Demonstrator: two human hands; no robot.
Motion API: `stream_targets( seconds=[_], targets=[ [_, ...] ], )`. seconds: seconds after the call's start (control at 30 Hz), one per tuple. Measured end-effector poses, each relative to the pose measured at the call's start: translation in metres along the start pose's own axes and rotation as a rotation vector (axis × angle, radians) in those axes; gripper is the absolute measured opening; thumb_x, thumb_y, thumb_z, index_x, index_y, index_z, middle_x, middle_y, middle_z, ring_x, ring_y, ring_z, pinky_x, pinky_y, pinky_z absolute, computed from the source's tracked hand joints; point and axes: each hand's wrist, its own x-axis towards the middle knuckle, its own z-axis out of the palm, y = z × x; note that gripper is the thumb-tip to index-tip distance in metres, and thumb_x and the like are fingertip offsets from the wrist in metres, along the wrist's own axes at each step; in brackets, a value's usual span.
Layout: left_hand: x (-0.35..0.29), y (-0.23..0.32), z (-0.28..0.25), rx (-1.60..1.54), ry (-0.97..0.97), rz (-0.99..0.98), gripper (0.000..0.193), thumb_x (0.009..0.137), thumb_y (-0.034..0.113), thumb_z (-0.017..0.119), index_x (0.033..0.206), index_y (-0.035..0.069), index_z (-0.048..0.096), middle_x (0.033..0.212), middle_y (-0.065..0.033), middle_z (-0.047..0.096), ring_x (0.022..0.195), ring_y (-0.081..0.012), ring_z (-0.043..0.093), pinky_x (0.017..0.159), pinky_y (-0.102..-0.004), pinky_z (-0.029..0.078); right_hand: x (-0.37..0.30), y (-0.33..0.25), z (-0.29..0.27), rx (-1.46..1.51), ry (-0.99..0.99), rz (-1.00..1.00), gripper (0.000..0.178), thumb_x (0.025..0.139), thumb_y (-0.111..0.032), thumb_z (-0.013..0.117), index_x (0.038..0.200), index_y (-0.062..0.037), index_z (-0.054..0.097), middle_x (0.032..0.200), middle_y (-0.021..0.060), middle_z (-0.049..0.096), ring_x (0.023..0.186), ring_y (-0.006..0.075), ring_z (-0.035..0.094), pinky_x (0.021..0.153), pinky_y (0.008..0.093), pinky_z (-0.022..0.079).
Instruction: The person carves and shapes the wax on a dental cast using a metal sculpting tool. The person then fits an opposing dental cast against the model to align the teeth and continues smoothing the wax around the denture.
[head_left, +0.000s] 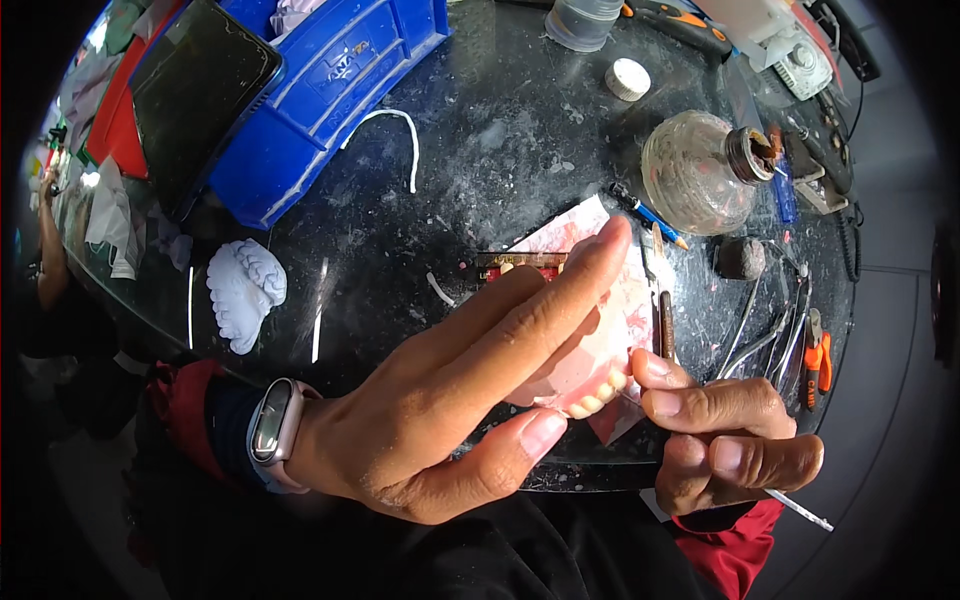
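My left hand point(460, 385) is wrapped round a pink dental model point(565, 365), thumb at its near edge and fingers stretched over its far side. A row of cream artificial teeth point(592, 403) runs along the model's right front edge. In a pinch, my right hand point(725, 430) holds a thin dental tool point(805, 512); its pale rear end sticks out below the fingers. The slender tip meets the model beside the teeth, though exact contact is hard to make out. Under the model lies a pink-stained paper point(565, 228), mostly covered by my left hand.
A white plaster dental cast point(243, 295) lies at left, below a blue bin point(330, 100). Toward the right are a glass bottle point(690, 170), a white cap point(628, 79), a blue pencil point(650, 217), a dark-handled tool point(667, 325), metal instruments point(760, 340) and orange-handled pliers point(818, 360).
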Motion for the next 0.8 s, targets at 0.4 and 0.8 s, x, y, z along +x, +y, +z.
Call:
stream_targets(
  seconds=[0.4, 0.8],
  targets=[
    [0.002, 0.003, -0.004, 0.093, -0.081, 0.001, 0.065, 0.088, 0.023, 0.038, 0.127, -0.021, 0.009, 0.135, -0.0339, 0.014, 0.127, -0.0371, 0.022, 0.104, -0.0383, 0.017, -0.001, -0.001, -0.004, 0.008, 0.065, -0.008, 0.025, 0.076, 0.012, 0.053, 0.096, 0.0023, 0.043, 0.094, 0.0266, 0.053, 0.098, 0.0428, 0.051, 0.085, 0.0458, 0.045],
    [0.002, 0.004, -0.002, 0.089, -0.085, -0.006, 0.067, 0.089, 0.024, 0.039, 0.127, -0.02, 0.006, 0.136, -0.0339, 0.011, 0.129, -0.0364, 0.017, 0.105, -0.0382, 0.014, 0.004, -0.006, -0.007, -0.193, -0.022, -0.01, 0.026, 0.082, 0.002, 0.05, 0.099, -0.0037, 0.03, 0.087, 0.0238, 0.054, 0.091, 0.0367, 0.059, 0.083, 0.0434, 0.048]
  ],
)
